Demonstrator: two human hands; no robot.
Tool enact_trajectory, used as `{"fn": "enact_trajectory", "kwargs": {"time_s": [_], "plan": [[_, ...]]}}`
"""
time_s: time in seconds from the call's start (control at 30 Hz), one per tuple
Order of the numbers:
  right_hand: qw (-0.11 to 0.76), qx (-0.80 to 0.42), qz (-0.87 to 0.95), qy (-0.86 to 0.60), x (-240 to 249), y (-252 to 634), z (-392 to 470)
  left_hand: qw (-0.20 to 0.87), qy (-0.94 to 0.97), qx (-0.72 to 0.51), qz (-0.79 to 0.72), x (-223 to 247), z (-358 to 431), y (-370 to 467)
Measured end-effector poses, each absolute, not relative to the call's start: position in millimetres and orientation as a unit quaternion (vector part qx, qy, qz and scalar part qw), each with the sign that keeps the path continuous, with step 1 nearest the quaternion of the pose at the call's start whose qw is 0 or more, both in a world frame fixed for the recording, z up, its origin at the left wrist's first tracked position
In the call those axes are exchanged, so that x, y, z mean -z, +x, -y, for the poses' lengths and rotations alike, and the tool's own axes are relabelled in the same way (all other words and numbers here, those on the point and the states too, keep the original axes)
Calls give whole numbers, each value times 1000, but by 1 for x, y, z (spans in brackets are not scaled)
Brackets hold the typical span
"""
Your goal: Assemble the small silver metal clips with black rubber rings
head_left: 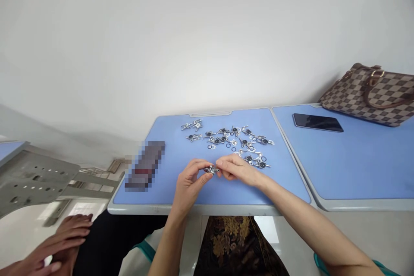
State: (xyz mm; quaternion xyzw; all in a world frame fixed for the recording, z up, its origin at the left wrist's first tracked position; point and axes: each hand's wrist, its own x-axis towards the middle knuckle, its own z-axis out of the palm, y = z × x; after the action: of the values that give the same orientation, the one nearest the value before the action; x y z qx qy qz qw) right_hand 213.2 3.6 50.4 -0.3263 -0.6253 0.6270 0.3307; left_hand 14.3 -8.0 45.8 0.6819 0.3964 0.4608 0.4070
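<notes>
My left hand (193,177) is closed, its thumb and fingertips gripping a small silver metal valve fitting (211,169) above the near part of the blue desk. My right hand (237,169) meets it from the right with thumb and forefinger pinched by the fitting's end. Whatever lies between those fingertips is too small to make out. Beyond my hands several similar fittings with black round centres (234,130) are scattered. Among them lie thin black rubber rings (233,149) and flat metal pieces. A smaller group of silver parts (196,125) sits at the far left of the pile.
A pixelated dark object (147,166) lies at the desk's left side. On the adjoining right desk are a black phone (318,122) and a checkered handbag (371,95). Another person's hands (61,241) rest at lower left. A wall stands behind the desks.
</notes>
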Motion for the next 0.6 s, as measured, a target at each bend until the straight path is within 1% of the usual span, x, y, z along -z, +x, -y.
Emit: {"fn": "enact_trajectory", "kwargs": {"time_s": [0.17, 0.3, 0.47, 0.6], "plan": [[318, -624, 635, -325, -59, 216, -3, 382, 695, -464, -395, -45, 9, 17], [299, -604, 640, -368, -60, 213, -1, 345, 704, -468, -409, -37, 8, 18], [285, -497, 680, -458, -55, 207, -1, 287, 707, -455, -458, -26, 6, 22], [280, -412, 713, -494, -51, 203, -2, 287, 703, -443, -476, -21, 5, 23]]}}
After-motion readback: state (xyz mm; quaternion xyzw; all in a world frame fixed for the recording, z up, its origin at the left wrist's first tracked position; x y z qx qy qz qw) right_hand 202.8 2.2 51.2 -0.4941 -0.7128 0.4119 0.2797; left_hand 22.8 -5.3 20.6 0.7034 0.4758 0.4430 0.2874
